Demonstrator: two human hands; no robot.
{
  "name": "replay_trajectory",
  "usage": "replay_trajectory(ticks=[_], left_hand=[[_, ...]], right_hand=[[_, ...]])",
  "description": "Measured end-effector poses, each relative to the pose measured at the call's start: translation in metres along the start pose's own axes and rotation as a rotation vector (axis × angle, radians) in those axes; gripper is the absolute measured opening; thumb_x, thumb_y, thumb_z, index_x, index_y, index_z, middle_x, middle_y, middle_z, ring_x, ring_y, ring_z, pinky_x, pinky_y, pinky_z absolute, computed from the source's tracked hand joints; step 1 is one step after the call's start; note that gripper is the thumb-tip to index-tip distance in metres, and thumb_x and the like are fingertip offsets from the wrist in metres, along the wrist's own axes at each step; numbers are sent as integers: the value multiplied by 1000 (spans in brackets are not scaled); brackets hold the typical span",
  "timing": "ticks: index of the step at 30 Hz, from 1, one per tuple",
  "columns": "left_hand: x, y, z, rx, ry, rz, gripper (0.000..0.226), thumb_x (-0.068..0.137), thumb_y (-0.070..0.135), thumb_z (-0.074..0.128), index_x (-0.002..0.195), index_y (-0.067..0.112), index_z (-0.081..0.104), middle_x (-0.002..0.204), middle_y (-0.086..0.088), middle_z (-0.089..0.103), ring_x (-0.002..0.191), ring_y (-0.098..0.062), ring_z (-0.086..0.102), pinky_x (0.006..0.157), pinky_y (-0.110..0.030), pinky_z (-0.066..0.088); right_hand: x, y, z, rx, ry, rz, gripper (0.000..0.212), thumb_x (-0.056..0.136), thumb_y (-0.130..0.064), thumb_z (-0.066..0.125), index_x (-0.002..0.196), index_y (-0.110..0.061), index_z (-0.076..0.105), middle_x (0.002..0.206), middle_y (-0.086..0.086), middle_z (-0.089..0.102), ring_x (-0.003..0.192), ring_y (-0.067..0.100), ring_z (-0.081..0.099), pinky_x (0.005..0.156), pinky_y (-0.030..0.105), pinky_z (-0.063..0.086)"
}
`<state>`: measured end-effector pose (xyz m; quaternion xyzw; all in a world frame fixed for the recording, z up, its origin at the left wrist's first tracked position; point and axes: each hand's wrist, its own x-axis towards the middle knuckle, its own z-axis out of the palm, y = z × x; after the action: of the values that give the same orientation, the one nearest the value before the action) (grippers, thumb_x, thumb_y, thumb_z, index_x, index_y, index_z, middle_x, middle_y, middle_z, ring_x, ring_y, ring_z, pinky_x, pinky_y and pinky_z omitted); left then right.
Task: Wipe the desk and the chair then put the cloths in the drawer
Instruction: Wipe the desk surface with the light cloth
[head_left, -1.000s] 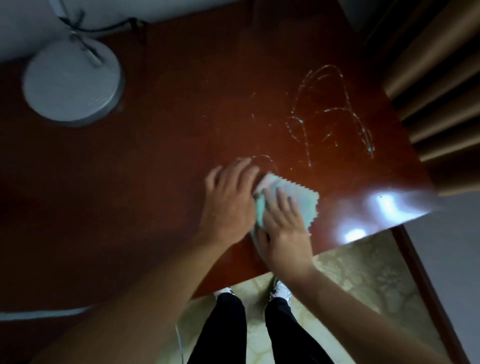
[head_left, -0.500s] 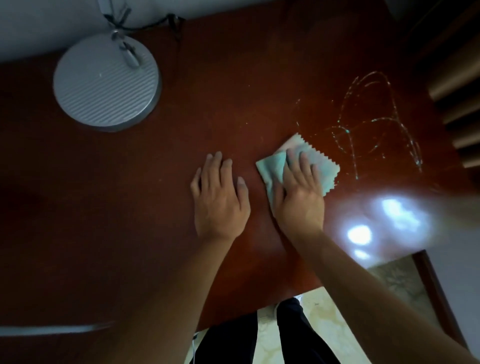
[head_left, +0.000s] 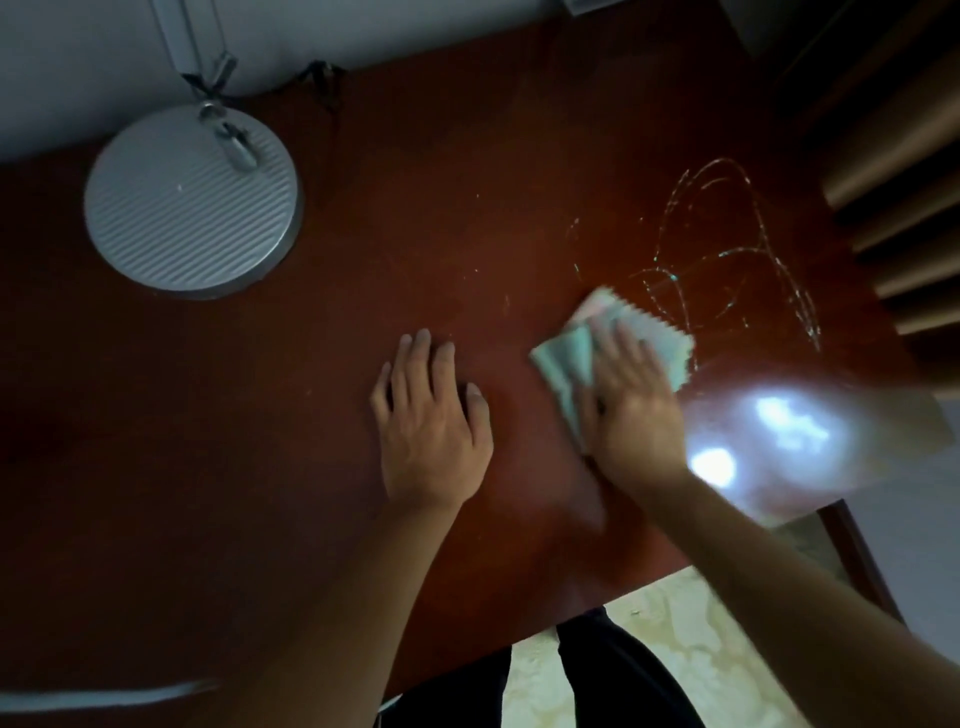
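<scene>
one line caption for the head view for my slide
Right hand presses pale green zigzag-edged cloth beside whitish streaks on red-brown wooden desk; left hand rests flat.

A single head-worn wide-angle camera looks steeply down from close above the desk (head_left: 363, 322), facing its far edge at the wall; the near edge and the floor (head_left: 675, 649) fill the lower right.

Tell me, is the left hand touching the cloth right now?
Apart. The head view shows the left hand flat on the desk, with bare wood between its thumb and the cloth under the right hand.
</scene>
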<state>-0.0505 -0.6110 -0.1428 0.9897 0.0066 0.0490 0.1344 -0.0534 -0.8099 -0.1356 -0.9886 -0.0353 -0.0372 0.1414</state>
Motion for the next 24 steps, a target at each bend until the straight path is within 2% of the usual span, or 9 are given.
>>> replay_trajectory(ticks=[3,6,10,13,16,19,22,24], left_hand=[[2,-2,2,17,8,5,46,96,33,43,136,12,47,148,-13,45,142,-27,33,114,-46,24],[1,0,4,31,10,-1,50,96,34,40,142,14,41,150,-11,43,142,-26,33,113,-47,24],[1,1,2,61,-1,28,54,95,33,40,146,15,38,154,-9,39,144,-24,31,113,-48,21],[7,12,1,62,-3,118,53,95,30,41,147,16,39,154,-6,39,144,-22,32,113,-50,21],[21,54,5,-35,38,173,51,94,26,43,145,18,40,152,-1,43,143,-18,34,114,-49,19],[33,109,16,-111,20,199,49,96,26,40,145,21,39,152,1,42,143,-16,33,115,-48,17],[42,152,30,-158,-8,146,48,97,25,36,145,22,41,153,2,40,144,-15,33,115,-49,18],[47,172,37,-177,-21,132,49,96,24,34,145,22,43,154,3,40,144,-16,33,114,-50,19]], right_hand=[[21,34,-11,-6,46,200,43,98,-20,49,137,-2,52,150,14,42,143,34,32,117,50,26],[14,15,-5,4,60,249,42,97,-18,51,134,0,54,151,15,41,143,36,32,117,51,25],[-22,-28,7,3,9,-38,47,96,-20,50,137,1,51,149,14,45,141,35,35,116,52,29],[-18,-10,0,8,-18,-170,47,96,-22,49,138,-2,51,148,9,46,140,32,39,115,51,32],[10,47,-13,-8,-4,-17,49,96,-23,49,139,-1,50,147,14,47,138,35,41,115,50,31],[42,113,-34,-21,34,169,45,99,-21,48,140,-2,49,150,15,43,142,35,34,118,48,24],[45,115,-37,-22,61,228,46,97,-18,51,139,0,49,151,16,41,143,37,31,118,51,24],[26,95,-30,-34,46,133,51,92,-15,59,140,0,48,150,18,41,142,40,32,115,55,28]])
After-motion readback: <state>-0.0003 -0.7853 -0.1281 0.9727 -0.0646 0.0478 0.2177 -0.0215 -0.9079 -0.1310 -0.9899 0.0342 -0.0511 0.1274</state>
